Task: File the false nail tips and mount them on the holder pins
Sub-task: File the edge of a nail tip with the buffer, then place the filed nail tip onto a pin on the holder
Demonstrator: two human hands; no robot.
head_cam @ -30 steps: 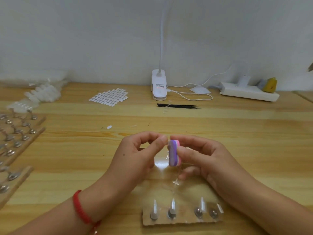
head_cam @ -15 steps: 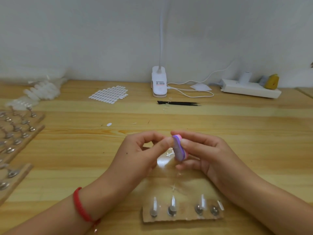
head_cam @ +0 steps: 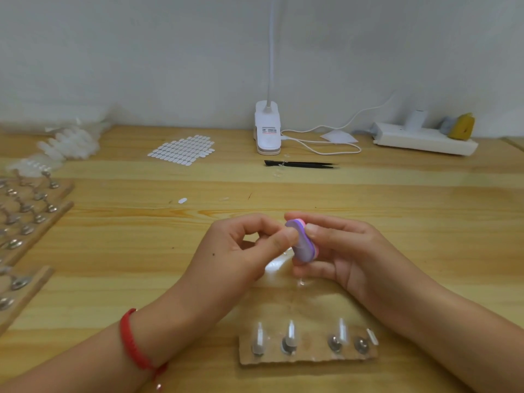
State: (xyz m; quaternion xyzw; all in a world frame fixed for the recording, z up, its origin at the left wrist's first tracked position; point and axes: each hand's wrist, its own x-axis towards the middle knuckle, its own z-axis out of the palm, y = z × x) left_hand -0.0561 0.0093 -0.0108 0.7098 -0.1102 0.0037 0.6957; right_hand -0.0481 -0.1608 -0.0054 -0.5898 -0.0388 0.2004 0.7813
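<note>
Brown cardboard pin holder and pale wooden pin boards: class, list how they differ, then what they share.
The brown cardboard pin holder is one ragged strip; the pale wooden pin boards are several straight strips. The holder carries one row of four pins; the boards carry many. The holder lies front-centre; the boards lie far left. Both bear metal-based pins.

Left hand (head_cam: 243, 248) pinch grip; right hand (head_cam: 348, 251) curled grip.

Table (head_cam: 397, 199) is light wood with a smooth, slightly shiny varnish. The near holder (head_cam: 309, 310) is plain matt cardboard, rough-edged, with shiny metal pins (head_cam: 334, 343) and clear glossy plastic nail tips (head_cam: 290, 330). File block (head_cam: 303, 242) looks like matt foam. Bracelet (head_cam: 131, 340) is woven cord.
</note>
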